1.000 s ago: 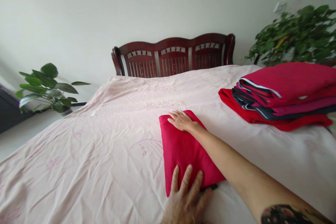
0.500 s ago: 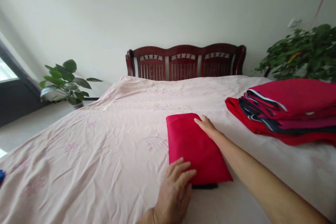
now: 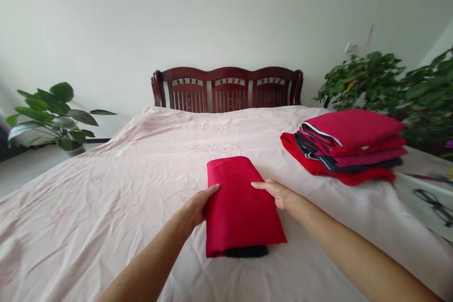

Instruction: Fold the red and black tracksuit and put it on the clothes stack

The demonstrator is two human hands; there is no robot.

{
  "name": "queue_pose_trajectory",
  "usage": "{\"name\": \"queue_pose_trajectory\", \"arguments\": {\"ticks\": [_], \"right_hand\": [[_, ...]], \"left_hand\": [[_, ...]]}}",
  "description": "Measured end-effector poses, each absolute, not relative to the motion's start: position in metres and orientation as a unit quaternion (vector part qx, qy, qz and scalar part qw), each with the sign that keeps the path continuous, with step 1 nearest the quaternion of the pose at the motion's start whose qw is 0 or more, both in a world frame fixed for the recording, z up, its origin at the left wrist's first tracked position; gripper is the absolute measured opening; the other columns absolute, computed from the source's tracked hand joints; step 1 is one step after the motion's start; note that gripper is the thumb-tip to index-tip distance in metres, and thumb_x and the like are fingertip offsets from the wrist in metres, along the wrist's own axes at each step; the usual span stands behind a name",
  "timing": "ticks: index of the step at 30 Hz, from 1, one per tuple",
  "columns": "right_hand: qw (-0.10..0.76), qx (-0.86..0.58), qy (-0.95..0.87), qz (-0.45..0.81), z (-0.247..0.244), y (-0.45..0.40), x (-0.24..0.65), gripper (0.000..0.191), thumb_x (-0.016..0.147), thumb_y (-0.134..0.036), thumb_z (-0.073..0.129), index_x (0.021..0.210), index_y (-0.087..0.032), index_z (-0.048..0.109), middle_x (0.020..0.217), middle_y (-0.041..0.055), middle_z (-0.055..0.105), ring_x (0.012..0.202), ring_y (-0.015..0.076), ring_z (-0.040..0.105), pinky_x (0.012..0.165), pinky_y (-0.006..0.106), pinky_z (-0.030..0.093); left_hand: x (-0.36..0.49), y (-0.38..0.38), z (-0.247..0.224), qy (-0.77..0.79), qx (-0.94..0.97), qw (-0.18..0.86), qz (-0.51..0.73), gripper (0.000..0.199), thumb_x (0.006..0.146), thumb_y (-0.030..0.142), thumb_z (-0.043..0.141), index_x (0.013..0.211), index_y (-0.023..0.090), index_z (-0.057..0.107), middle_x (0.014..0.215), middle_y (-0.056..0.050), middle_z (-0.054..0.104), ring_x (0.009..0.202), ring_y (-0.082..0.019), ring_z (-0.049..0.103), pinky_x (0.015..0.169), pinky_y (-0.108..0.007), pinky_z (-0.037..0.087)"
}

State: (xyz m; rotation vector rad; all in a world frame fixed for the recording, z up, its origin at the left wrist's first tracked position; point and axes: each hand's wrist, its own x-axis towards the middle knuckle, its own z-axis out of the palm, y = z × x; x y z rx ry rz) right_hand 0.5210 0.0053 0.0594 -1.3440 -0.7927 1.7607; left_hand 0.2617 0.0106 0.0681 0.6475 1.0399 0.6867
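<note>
A folded red garment (image 3: 239, 207) lies in front of me on the pink bed sheet (image 3: 148, 174), with a strip of black cloth showing under its near edge. My left hand (image 3: 201, 203) grips its left side, thumb on top and fingers hidden beneath. On the opposite side my right hand (image 3: 278, 192) grips it the same way, thumb lying on the red cloth and the other fingers mostly out of sight under the edge.
To the right sits a stack of folded red and dark clothes (image 3: 354, 132). Glasses (image 3: 433, 203) lie on a pale surface at far right. A dark wooden headboard-like bench back (image 3: 230, 89) stands by the wall, with leafy plants (image 3: 56, 113) on both sides.
My left hand has gone from resting over the near left corner to holding the left side. My right hand has slid nearer along the right edge. The view has turned rightward.
</note>
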Motion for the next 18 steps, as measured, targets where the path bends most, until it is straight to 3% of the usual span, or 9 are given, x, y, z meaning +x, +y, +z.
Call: {"name": "queue_pose_trajectory", "arguments": {"ticks": [6,13,18], "right_hand": [[0.353,-0.509,-0.376,0.690,0.053,-0.013,0.525,0.048,0.068,-0.034,0.082,0.110,-0.014,0.070,0.109,0.0135,0.075,0.097,0.0257,0.072,0.095,0.039,0.052],[0.500,-0.350,-0.397,0.686,0.058,-0.041,0.509,0.061,0.070,-0.037,0.081,0.126,-0.020,0.062,0.126,0.0099,0.068,0.116,0.0285,0.064,0.107,0.046,0.043],[0.467,-0.346,-0.315,0.750,0.051,-0.059,0.498,0.067,0.073,-0.064,0.066,0.120,-0.017,0.065,0.120,0.0122,0.071,0.118,0.0274,0.064,0.107,0.044,0.045]], "left_hand": [[0.264,-0.006,0.063,0.415,0.228,0.837,0.274,0.049,0.081,0.034,0.071,0.120,0.004,0.065,0.094,-0.017,0.079,0.082,-0.027,0.076,0.086,-0.038,0.060],[0.258,-0.028,0.058,0.397,0.203,0.845,0.296,0.058,0.082,0.030,0.071,0.130,0.000,0.058,0.106,-0.022,0.075,0.098,-0.033,0.073,0.098,-0.045,0.055],[0.254,-0.039,0.056,0.426,0.174,0.820,0.339,0.058,0.079,0.027,0.075,0.129,0.004,0.058,0.097,-0.018,0.078,0.094,-0.033,0.074,0.096,-0.046,0.056]]}}
